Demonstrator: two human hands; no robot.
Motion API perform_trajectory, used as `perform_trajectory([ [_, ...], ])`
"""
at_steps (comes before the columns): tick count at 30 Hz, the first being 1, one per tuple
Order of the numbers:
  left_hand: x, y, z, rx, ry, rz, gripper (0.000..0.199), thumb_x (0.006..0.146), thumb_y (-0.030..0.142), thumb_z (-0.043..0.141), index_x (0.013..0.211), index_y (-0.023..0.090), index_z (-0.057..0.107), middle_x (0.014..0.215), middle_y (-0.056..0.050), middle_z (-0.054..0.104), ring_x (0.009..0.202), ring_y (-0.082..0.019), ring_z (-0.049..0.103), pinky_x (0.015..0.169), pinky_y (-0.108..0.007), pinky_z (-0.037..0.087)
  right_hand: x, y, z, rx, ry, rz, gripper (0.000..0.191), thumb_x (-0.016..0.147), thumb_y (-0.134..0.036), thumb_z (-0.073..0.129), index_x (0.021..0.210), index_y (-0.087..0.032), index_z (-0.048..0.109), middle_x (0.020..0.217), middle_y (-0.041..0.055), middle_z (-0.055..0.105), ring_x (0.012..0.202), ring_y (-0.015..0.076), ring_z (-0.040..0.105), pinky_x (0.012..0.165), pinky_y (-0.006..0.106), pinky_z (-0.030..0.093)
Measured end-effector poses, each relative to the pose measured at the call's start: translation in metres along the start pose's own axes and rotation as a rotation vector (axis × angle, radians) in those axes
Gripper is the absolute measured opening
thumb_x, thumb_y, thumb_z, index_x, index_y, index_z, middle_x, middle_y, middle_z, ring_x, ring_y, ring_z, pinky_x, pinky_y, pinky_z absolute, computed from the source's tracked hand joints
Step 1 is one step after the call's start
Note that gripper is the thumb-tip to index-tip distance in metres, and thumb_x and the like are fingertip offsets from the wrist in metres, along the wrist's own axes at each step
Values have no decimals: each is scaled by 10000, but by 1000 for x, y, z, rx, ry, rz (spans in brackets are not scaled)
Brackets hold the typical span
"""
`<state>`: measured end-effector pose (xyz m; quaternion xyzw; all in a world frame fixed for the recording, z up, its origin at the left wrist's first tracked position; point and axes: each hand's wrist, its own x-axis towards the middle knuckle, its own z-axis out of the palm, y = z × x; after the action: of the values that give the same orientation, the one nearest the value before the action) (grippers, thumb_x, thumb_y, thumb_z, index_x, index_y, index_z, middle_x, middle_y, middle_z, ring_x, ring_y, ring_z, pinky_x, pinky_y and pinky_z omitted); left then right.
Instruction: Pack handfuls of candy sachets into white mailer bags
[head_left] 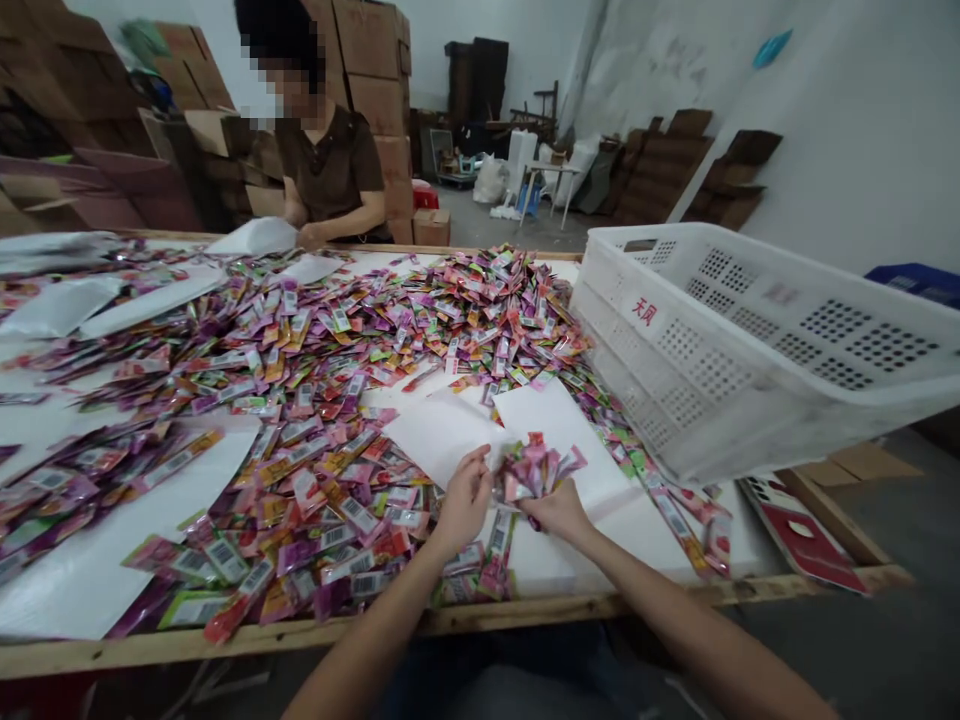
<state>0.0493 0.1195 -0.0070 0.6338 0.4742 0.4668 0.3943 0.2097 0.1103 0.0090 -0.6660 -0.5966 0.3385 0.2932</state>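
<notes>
My right hand (pixel 559 512) is closed around a bunch of small colourful sachets (pixel 536 465), their printed ends fanning out above the fingers. Just to its left, my left hand (pixel 466 495) pinches the near edge of a white bag (pixel 439 430), beside the bunch. Under and behind the sachets lies another white sheet or bag (pixel 559 420). Loose long sachets (pixel 360 515) in pink, purple, orange and green cover the table around my left forearm. How far the bag's mouth is parted is hard to make out.
A white perforated crate (pixel 652 370) stands at the right, tilted on the table. A high sachet heap (pixel 502 300) lies ahead. White bags (pixel 150 300) rest at the left. Across the table a person (pixel 337 180) handles a white bag. A wooden rim (pixel 300 640) edges the table.
</notes>
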Motion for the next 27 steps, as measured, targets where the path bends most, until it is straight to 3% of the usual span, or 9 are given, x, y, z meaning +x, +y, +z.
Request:
perform_trajectory([
  [2,-1,1,1,16,48,19,190,851,194,369,679,188,451,1237,-137,525,1190,-188,474,984,-360,381,-3,4,3,-168,-14,-242,487,551,-194,624,1033,-155,571,919,73,655,831,234,608,757,380,509],
  [4,-2,2,-1,33,63,43,199,857,208,366,678,186,450,1249,-144,512,1206,-194,459,991,-368,377,-4,7,4,-316,-101,-460,720,565,-178,626,1260,-171,439,1159,112,582,1039,258,548,884,404,460],
  [6,-4,3,-4,32,82,50,212,861,218,363,673,183,453,1265,-148,497,1201,-195,464,993,-371,381,-2,8,2,-439,-225,-580,784,599,-176,608,1341,-169,355,1221,136,538,1088,266,518,898,404,451],
  [9,-6,4,-8,5,126,41,230,867,231,359,666,177,458,1274,-148,483,1180,-191,485,985,-366,398,4,1,-4,-575,-353,-666,719,667,-205,570,1351,-149,354,1159,152,565,1026,265,547,859,393,467],
  [13,-7,4,-12,2,149,88,237,878,232,345,670,180,447,1251,-150,482,1153,-182,506,989,-368,406,18,-19,-9,-707,-406,-593,629,655,-216,596,1266,-142,469,1044,144,613,894,258,597,766,368,488],
  [16,-7,2,-17,63,63,139,213,875,200,340,693,182,450,1262,-148,473,1148,-181,510,997,-372,402,32,-28,-11,-656,-451,-309,368,562,-211,681,927,-168,655,841,59,655,768,226,616,681,304,487],
  [19,-5,3,-21,113,-25,131,204,872,179,338,715,178,469,1248,-156,482,1136,-187,517,962,-367,429,37,-29,-10,-514,-455,-113,203,531,-192,707,725,-178,648,706,-5,641,715,187,618,626,239,467],
  [22,-4,6,-19,145,11,142,198,868,158,340,715,177,464,1222,-157,495,1141,-190,508,949,-372,439,29,-30,-5,-592,-375,-209,264,578,-216,673,838,-177,644,779,30,660,740,208,625,652,272,469],
  [27,-3,-1,-11,225,101,251,156,818,72,354,785,175,467,1196,-145,504,1181,-189,472,977,-394,421,14,-45,4,-845,-383,-380,720,589,-247,669,1256,-115,431,1056,174,603,861,283,614,723,374,480],
])
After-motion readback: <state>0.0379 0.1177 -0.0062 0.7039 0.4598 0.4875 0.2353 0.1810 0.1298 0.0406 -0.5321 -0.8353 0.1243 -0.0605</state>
